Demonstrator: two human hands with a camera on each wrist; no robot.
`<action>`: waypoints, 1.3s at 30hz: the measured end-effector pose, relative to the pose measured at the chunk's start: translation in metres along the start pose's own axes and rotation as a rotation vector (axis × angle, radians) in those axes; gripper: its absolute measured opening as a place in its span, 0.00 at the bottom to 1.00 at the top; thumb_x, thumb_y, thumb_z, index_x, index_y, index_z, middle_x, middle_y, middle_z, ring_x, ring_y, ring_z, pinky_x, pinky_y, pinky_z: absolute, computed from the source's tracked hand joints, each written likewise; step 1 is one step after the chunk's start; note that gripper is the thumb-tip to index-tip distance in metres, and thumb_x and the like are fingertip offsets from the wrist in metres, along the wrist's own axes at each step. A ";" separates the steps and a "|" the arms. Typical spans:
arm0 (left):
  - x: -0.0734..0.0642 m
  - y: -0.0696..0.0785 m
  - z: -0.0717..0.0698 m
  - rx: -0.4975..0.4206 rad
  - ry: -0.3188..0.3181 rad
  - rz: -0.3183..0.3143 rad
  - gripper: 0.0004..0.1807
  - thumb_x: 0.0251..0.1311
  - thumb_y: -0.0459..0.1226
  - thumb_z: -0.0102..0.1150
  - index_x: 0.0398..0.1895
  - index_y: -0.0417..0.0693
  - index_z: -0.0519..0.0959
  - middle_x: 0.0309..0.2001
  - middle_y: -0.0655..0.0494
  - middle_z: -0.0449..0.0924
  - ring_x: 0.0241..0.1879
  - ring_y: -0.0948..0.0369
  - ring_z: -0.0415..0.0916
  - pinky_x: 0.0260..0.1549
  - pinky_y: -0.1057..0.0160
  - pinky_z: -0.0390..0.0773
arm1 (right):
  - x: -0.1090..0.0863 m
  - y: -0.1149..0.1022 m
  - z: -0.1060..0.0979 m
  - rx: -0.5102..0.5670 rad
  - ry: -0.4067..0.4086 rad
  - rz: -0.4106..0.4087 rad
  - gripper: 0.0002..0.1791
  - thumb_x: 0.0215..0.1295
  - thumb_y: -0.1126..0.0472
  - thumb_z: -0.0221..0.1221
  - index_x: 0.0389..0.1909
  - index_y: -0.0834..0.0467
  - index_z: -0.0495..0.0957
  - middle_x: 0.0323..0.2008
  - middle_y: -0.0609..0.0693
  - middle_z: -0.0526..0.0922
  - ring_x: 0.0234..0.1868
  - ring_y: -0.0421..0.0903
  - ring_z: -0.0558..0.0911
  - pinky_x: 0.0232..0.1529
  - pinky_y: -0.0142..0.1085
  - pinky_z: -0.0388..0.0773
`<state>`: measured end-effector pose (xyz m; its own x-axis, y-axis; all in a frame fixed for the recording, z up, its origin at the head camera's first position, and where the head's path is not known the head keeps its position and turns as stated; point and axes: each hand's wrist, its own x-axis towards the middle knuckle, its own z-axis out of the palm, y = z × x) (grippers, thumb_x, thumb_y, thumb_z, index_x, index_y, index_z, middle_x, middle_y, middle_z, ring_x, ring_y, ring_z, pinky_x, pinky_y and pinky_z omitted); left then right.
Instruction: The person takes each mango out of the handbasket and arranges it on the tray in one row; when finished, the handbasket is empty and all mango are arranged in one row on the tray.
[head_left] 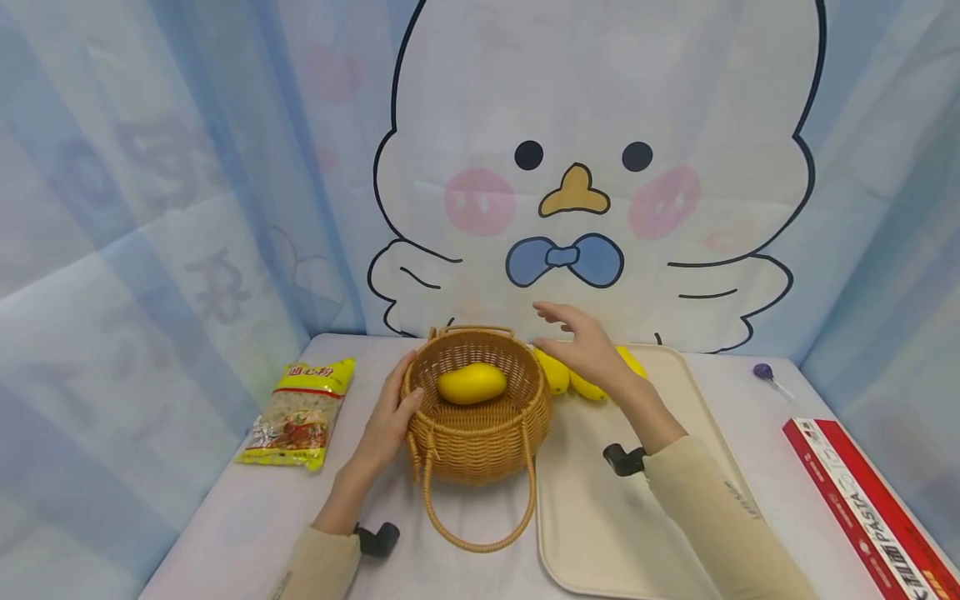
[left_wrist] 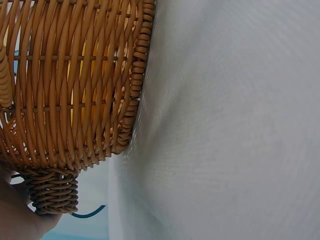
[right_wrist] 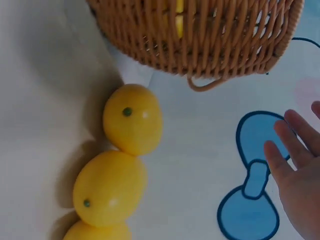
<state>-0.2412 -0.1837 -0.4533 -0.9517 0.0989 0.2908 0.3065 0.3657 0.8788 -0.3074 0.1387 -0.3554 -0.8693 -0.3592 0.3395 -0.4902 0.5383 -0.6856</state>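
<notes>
A round wicker basket (head_left: 480,454) stands with its lid tipped back and its handle hanging down in front. Inside it lies one smooth yellow fruit, mango-like in shape (head_left: 472,383). My left hand (head_left: 388,421) grips the basket's left side, thumb by the rim; the left wrist view shows the fingers near a woven bulge (left_wrist: 52,192). To the right of the basket my right hand (head_left: 592,346) is raised with fingers spread, holding nothing. Below it several more yellow fruits (right_wrist: 110,187) sit in a row on a cream tray (head_left: 600,533), partly hidden in the head view.
A yellow bag of pasta (head_left: 300,414) lies left of the basket. At the right are a purple lollipop (head_left: 763,372) and a long red pasta box (head_left: 870,508). Curtains printed with a cartoon bird (head_left: 570,100) hang at the back and sides.
</notes>
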 end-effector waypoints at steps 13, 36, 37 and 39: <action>-0.001 0.001 0.002 0.007 -0.008 -0.029 0.31 0.76 0.47 0.41 0.78 0.76 0.47 0.80 0.62 0.45 0.80 0.54 0.44 0.76 0.41 0.49 | 0.010 -0.037 0.046 -0.059 -0.285 -0.123 0.32 0.64 0.59 0.64 0.70 0.56 0.69 0.66 0.56 0.75 0.66 0.57 0.75 0.67 0.53 0.73; -0.001 0.006 0.003 0.004 -0.022 -0.042 0.32 0.75 0.50 0.40 0.79 0.73 0.46 0.81 0.60 0.44 0.80 0.50 0.44 0.75 0.38 0.49 | 0.031 -0.034 0.090 -0.522 -0.547 0.055 0.35 0.62 0.58 0.62 0.72 0.45 0.67 0.75 0.53 0.64 0.75 0.55 0.64 0.74 0.55 0.61; -0.001 0.006 0.002 0.007 -0.023 -0.042 0.32 0.75 0.50 0.40 0.79 0.72 0.45 0.81 0.59 0.44 0.80 0.49 0.43 0.75 0.37 0.49 | 0.032 -0.034 0.092 -0.528 -0.547 0.056 0.35 0.62 0.58 0.62 0.72 0.45 0.67 0.75 0.53 0.63 0.75 0.55 0.64 0.74 0.55 0.61; 0.000 0.005 0.000 0.004 -0.022 -0.042 0.33 0.75 0.49 0.40 0.79 0.69 0.45 0.81 0.58 0.43 0.80 0.49 0.43 0.75 0.38 0.49 | 0.033 -0.035 0.094 -0.537 -0.548 0.057 0.35 0.62 0.58 0.63 0.72 0.45 0.68 0.76 0.54 0.62 0.76 0.56 0.63 0.74 0.55 0.61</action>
<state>-0.2396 -0.1815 -0.4492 -0.9640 0.1040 0.2449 0.2661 0.3738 0.8885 -0.3125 0.0368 -0.3805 -0.8070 -0.5711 -0.1505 -0.5310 0.8131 -0.2385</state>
